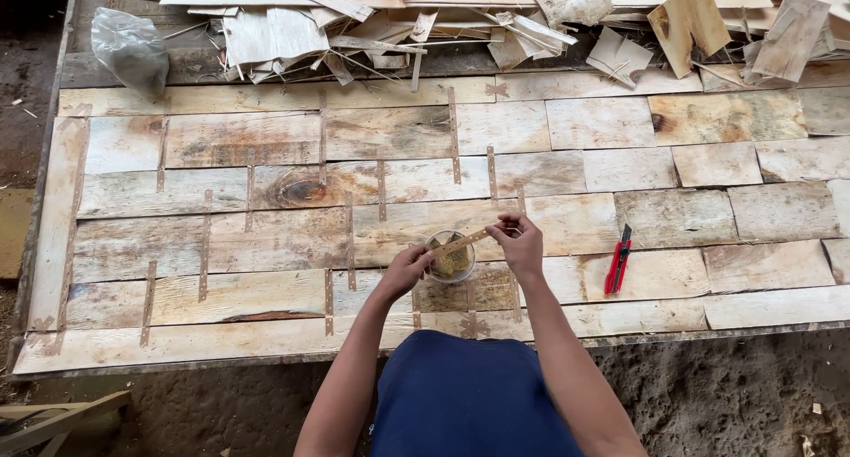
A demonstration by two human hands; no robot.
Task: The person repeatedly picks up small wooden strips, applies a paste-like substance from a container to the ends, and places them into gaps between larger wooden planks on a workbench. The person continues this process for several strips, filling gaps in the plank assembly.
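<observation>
My left hand (408, 269) grips the near end of a thin brown tape strip (462, 242) beside a small clear cup (452, 260) that holds yellowish liquid and a sponge. My right hand (518, 242) pinches the strip's far end, so the strip stretches across the cup's top. Both hands hover low over a large sheet of pale wood veneer pieces (620, 169) laid edge to edge, with brown tape strips (454, 135) stuck across many seams on the left half.
A red utility knife (617, 260) lies on the veneer to the right of my hands. A heap of veneer scraps (496, 23) fills the far edge. A grey plastic bag (130, 50) sits far left. Bare earth (726, 395) lies below the near edge.
</observation>
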